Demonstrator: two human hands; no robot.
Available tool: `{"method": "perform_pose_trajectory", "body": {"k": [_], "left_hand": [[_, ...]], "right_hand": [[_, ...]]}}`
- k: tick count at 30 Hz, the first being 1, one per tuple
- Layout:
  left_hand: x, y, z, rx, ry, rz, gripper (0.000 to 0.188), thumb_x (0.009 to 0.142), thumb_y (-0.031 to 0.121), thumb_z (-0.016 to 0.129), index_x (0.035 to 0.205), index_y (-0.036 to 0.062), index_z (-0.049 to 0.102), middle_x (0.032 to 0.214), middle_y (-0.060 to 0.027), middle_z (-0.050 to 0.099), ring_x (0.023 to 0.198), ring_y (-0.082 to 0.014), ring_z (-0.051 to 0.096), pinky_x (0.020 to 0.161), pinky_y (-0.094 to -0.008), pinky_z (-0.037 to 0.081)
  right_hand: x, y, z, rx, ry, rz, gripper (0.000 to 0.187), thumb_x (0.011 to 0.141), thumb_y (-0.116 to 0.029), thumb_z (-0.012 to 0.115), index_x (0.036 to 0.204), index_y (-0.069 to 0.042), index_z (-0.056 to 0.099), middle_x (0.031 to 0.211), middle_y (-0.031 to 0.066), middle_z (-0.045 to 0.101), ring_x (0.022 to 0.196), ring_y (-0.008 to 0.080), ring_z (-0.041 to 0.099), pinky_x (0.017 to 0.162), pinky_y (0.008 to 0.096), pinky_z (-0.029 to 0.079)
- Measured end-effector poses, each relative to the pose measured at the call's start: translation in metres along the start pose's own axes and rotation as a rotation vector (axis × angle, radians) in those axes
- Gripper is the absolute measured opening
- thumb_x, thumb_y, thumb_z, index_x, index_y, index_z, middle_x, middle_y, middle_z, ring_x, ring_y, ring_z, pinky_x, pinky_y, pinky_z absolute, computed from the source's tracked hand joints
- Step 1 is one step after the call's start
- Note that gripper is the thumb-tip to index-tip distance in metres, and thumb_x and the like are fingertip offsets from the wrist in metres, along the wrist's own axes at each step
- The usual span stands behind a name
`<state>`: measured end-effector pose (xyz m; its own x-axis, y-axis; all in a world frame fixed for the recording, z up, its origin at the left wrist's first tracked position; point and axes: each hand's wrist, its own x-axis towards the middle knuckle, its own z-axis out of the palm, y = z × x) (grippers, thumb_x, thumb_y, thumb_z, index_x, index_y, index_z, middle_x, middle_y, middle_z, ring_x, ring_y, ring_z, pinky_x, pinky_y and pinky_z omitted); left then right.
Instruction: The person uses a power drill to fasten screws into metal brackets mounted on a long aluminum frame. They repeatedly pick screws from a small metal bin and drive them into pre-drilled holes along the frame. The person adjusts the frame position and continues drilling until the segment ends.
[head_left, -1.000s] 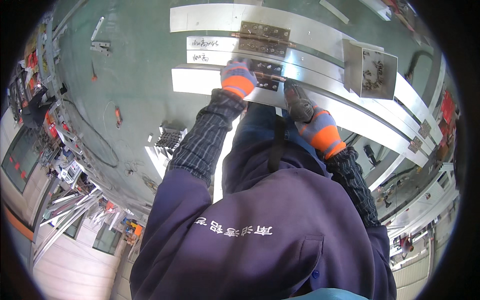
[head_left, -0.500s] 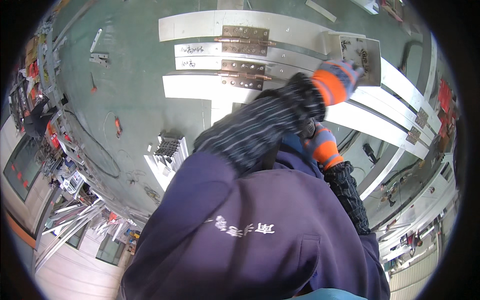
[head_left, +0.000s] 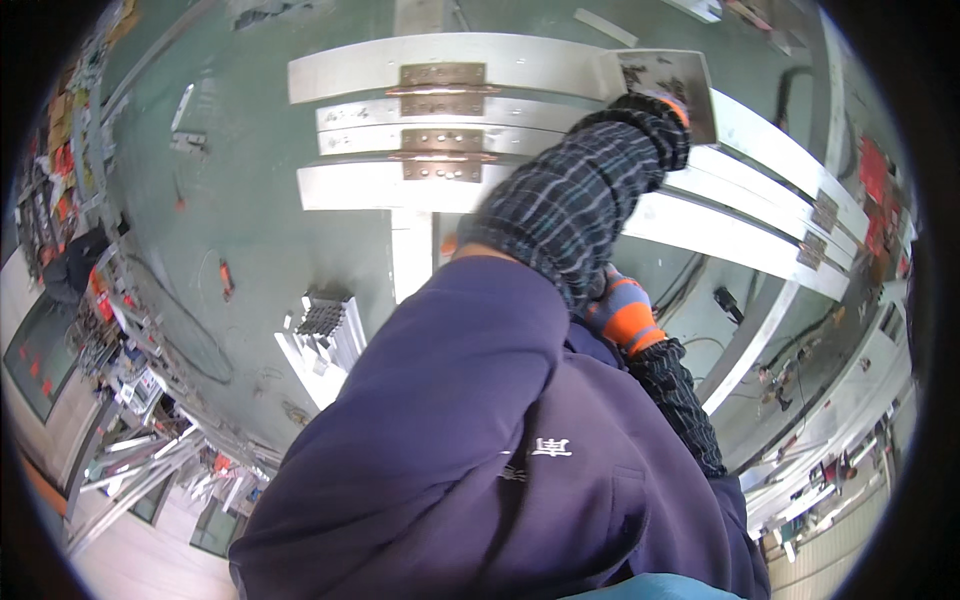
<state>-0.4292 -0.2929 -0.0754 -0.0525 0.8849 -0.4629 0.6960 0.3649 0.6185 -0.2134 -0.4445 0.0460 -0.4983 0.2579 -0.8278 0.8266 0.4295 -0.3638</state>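
Observation:
My left arm, in a dark checked sleeve, reaches across to a metal box [head_left: 697, 78] of small dark fasteners. At the box, only a bit of the orange glove of my left hand [head_left: 678, 106] shows; its fingers are hidden. My right hand [head_left: 628, 312], in a grey and orange glove, is curled close to my body below the left forearm. What it grips is covered by the sleeve. Ahead lie long white metal profiles [head_left: 520, 62]. A bronze-coloured hinge [head_left: 443, 78] joins the far ones, and a second hinge [head_left: 442, 142] sits on the nearer ones.
More hinges [head_left: 825, 212] sit at the profiles' right end. A bundle of short white profiles [head_left: 335, 345] stands at the left. Cables and a black connector [head_left: 728, 303] lie at the right. An orange-handled tool [head_left: 226, 280] is on the green floor [head_left: 260, 220].
My left hand has moved from the box's near edge further in, and its sleeve now hides most of it. My right hand stays close to my body. The view has shifted slightly.

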Motion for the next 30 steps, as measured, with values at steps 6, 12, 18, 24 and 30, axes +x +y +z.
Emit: {"method": "perform_pose_trajectory", "body": {"k": [6,12,18,24,30], "left_hand": [[-0.017,0.009,-0.012,0.134,0.048,-0.071,0.033,0.095,0.021,0.058,0.118,0.0043,0.075,0.122,-0.0163,0.074,0.113,-0.0349,0.071,0.097,-0.0426,0.056],[-0.027,0.017,-0.026,0.074,0.130,-0.202,0.028,0.099,0.015,0.055,0.119,0.0071,0.073,0.123,-0.0195,0.073,0.113,-0.0386,0.071,0.095,-0.0466,0.059],[-0.028,0.006,-0.023,-0.199,0.385,-0.198,0.033,0.092,0.024,0.069,0.119,0.0047,0.069,0.116,-0.0217,0.073,0.108,-0.0407,0.070,0.093,-0.0486,0.057],[-0.103,-0.025,-0.017,-0.947,0.583,-0.138,0.030,0.091,0.015,0.077,0.118,0.0029,0.070,0.096,-0.0080,0.077,0.088,-0.0222,0.073,0.077,-0.0356,0.056],[-0.246,-0.072,0.024,-1.308,0.357,-0.545,0.030,0.098,0.028,0.075,0.115,0.0034,0.070,0.092,-0.0044,0.072,0.076,-0.0125,0.067,0.063,-0.0276,0.053]], "right_hand": [[-0.003,0.007,-0.009,0.048,0.016,0.033,0.064,0.080,-0.026,0.068,0.141,-0.013,0.056,0.107,0.0224,0.075,0.103,0.0434,0.070,0.092,0.0492,0.056],[-0.002,0.015,-0.010,0.059,0.067,0.048,0.064,0.080,-0.027,0.068,0.141,-0.012,0.056,0.109,0.0230,0.074,0.105,0.0433,0.070,0.094,0.0472,0.055],[-0.002,0.028,-0.008,0.139,0.072,0.040,0.067,0.079,-0.026,0.068,0.143,-0.010,0.056,0.111,0.0239,0.074,0.107,0.0435,0.069,0.095,0.0473,0.055],[-0.004,0.044,0.001,0.165,0.178,-0.035,0.062,0.080,-0.027,0.070,0.138,-0.009,0.059,0.107,0.0245,0.074,0.105,0.0437,0.070,0.091,0.0481,0.056],[0.000,0.043,-0.008,0.395,0.243,-0.272,0.044,0.091,-0.026,0.071,0.131,-0.010,0.063,0.100,0.0201,0.076,0.096,0.0409,0.073,0.079,0.0438,0.057]]}}
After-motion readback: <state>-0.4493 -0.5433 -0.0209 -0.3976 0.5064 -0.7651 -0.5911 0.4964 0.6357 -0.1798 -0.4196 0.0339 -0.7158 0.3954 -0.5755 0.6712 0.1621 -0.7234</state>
